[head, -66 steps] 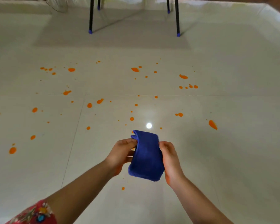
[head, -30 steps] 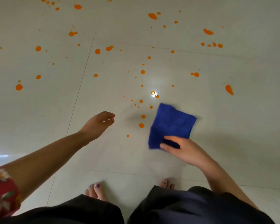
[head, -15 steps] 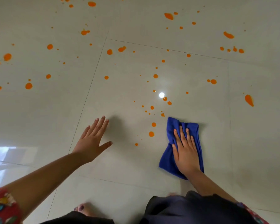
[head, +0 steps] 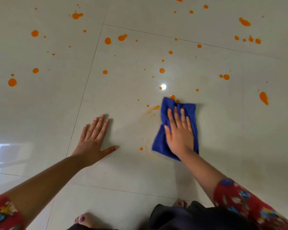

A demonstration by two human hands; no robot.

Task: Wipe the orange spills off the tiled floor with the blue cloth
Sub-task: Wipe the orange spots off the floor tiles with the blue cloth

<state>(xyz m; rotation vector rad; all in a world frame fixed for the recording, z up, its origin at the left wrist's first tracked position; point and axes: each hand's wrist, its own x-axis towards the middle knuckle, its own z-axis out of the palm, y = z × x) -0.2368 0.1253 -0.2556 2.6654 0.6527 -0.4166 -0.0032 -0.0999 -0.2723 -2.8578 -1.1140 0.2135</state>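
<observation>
The blue cloth (head: 160, 141) lies flat on the tiled floor (head: 123, 171), its long axis running away from the person, the far end bunched and touching an orange drop (head: 172, 97); the right hand (head: 179, 135) presses down on it with straight fingers (head: 170, 118) pointing the same way (slightly spread); the left hand (head: 93, 141) rests palm-down on bare tile to the cloth's left, fingers straight, thumb out wide; a faint orange smear (head: 150, 112) curves beside the cloth's left edge; orange spills (head: 162, 70) dot the tiles beyond

I'm indoors, likely at home: glossy cream floor tiles (head: 123, 171) with thin grout lines (head: 83, 95), a ceiling light's reflection (head: 163, 86), my bare toes (head: 83, 219) on them.
</observation>
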